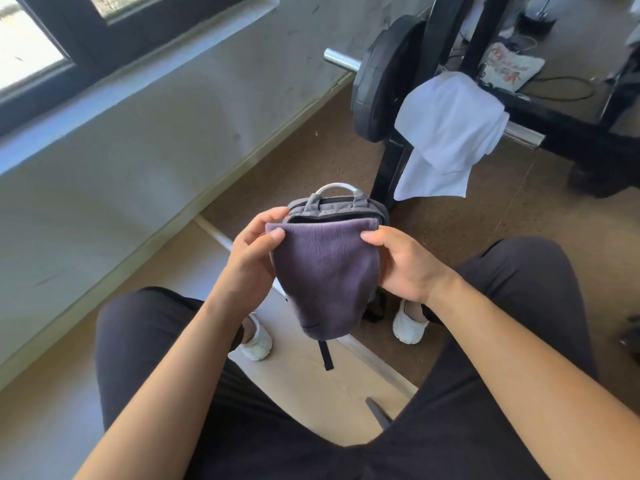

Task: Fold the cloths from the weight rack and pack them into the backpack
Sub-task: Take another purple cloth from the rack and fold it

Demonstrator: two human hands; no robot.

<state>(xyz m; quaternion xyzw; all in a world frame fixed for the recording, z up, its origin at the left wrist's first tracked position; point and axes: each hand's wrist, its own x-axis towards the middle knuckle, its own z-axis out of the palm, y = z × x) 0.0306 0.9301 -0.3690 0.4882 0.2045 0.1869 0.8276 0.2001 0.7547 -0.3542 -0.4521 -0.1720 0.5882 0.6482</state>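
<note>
Two hands pinch the purple cloth's top corners: left hand [254, 249], right hand [403, 263], purple cloth [325, 275] hanging folded over the open backpack [337, 209]. Risk: fold slumps on entry. White cloth [450, 133] on weight rack [485, 36] may slip.

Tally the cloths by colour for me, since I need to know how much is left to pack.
Purple cloth, held by the left hand and right hand over the backpack: 1
White cloth, draped on the weight rack: 1
Total: 2
</note>
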